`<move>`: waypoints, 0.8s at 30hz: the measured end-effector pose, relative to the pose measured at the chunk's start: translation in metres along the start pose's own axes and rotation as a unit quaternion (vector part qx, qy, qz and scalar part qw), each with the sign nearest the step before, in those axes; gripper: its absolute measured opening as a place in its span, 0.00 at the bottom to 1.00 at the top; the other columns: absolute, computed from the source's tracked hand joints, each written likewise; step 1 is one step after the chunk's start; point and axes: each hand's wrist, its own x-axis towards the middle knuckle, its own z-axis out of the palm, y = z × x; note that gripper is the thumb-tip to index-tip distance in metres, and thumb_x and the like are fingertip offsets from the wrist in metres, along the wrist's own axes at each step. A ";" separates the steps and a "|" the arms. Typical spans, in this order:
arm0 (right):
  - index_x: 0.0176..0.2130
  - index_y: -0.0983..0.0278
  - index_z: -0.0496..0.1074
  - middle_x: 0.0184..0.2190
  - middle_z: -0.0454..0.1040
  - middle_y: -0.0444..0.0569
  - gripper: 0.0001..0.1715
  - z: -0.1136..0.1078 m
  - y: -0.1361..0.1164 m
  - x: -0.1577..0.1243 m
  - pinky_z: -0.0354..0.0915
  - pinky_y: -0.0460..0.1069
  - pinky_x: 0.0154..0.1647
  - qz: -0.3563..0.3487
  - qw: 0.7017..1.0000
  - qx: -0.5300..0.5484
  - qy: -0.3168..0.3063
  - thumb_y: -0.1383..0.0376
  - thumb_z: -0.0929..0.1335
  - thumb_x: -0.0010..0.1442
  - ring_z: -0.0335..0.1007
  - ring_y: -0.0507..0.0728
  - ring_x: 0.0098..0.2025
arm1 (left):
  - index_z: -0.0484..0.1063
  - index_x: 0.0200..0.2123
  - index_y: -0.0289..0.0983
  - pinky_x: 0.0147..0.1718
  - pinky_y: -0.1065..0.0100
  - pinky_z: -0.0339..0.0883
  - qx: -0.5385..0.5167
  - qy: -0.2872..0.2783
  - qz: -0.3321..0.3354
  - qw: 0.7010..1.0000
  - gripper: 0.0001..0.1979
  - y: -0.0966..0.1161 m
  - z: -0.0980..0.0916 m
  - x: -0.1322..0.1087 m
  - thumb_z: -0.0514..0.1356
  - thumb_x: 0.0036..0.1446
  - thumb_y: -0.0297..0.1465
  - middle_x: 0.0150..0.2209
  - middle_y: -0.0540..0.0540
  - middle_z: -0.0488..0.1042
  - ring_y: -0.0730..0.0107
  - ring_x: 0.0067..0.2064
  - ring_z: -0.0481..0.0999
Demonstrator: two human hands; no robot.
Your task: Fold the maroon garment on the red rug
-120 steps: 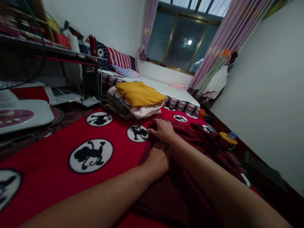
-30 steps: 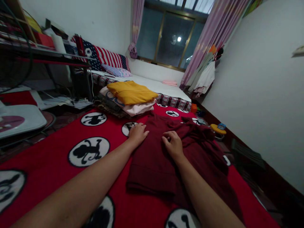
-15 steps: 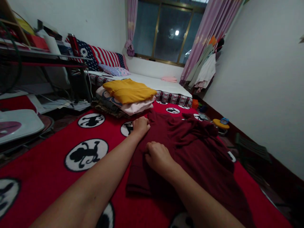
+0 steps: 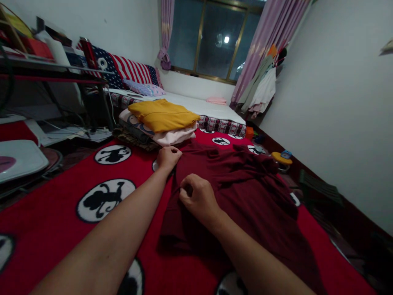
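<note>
A dark maroon garment lies spread on a red blanket printed with black-and-white round figures. My left hand is closed on the garment's far left corner. My right hand is curled in a pinch on the garment's left edge, nearer to me. The cloth is bunched and wrinkled toward the far right. Just beyond my left hand stands a stack of folded clothes with a yellow piece on top.
A mattress with pillows lies under the window at the back. A shelf and table with cables stand at the left, a white object at the left edge. Clothes hang at the back right; small toys lie by the right wall.
Both hands have gone from lying on the garment to closing on its left edge. My right hand crossed from the garment's middle to that edge, and my left hand curled shut at the far corner.
</note>
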 end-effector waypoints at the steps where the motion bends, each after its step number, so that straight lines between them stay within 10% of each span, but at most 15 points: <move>1: 0.34 0.62 0.71 0.34 0.75 0.45 0.06 -0.003 -0.001 0.000 0.57 0.45 0.33 -0.002 1.000 -0.008 -0.020 0.70 0.65 0.54 0.69 0.52 0.34 | 0.81 0.37 0.40 0.41 0.69 0.68 0.011 -0.005 0.001 1.000 0.13 -0.001 -0.001 0.000 0.58 0.52 0.35 0.39 0.45 0.81 0.60 0.43 0.78; 10: 0.40 0.60 0.74 0.36 0.77 0.47 0.25 -0.052 -0.024 -0.010 0.51 0.47 0.27 -0.054 0.950 -0.123 -0.282 0.48 0.74 0.48 0.71 0.56 0.33 | 0.75 0.45 0.40 0.48 0.61 0.68 0.086 -0.125 0.054 0.987 0.31 0.000 -0.013 0.005 0.64 0.44 0.55 0.48 0.40 0.77 0.53 0.50 0.75; 17: 0.36 0.64 0.74 0.35 0.77 0.50 0.08 -0.026 -0.042 -0.018 0.50 0.48 0.27 -0.042 0.969 -0.128 -0.206 0.70 0.65 0.55 0.71 0.55 0.33 | 0.79 0.39 0.39 0.43 0.70 0.69 0.129 -0.210 0.114 0.962 0.16 0.012 -0.021 0.001 0.66 0.42 0.27 0.40 0.46 0.80 0.61 0.44 0.78; 24: 0.34 0.60 0.75 0.30 0.77 0.42 0.05 -0.013 -0.025 -0.013 0.54 0.44 0.28 -0.071 0.969 0.102 -0.213 0.62 0.69 0.58 0.70 0.50 0.30 | 0.82 0.34 0.43 0.43 0.61 0.71 0.224 -0.150 0.102 0.957 0.12 0.031 -0.038 -0.009 0.62 0.45 0.26 0.41 0.44 0.80 0.54 0.45 0.78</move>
